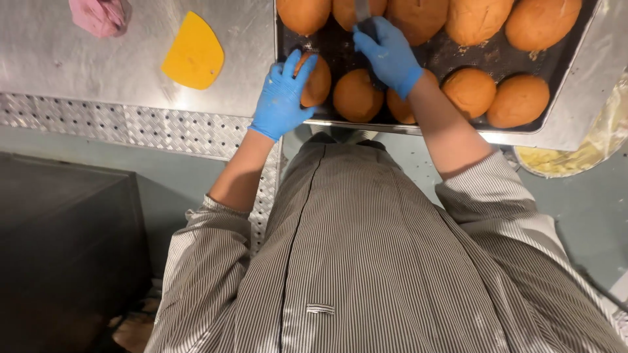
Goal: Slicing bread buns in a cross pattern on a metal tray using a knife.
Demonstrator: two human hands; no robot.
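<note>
Striped shirt [366, 261] is filling the lower frame, nearest the lens, since I am leaning over the steel table [98, 59]. Left hand [282, 98], blue-gloved, is cupping the near-left bun [318, 82] on the dark baking tray [451, 55], fingers spread over its top, apparently steadying it. Right hand [389, 53] is closing around a thin grey tool [364, 12] and reaching between the bun rows; the grip looks like a pinch. Blade or scraper, I cannot tell: the tool is running off the top edge. Far-row buns are cut off there too. Yellow plastic scraper [193, 52] and pink cloth [101, 14] are lying well left, apart from the tray. A foil-lined pan [575, 157] at right is only partly showing; contents unclear.
</note>
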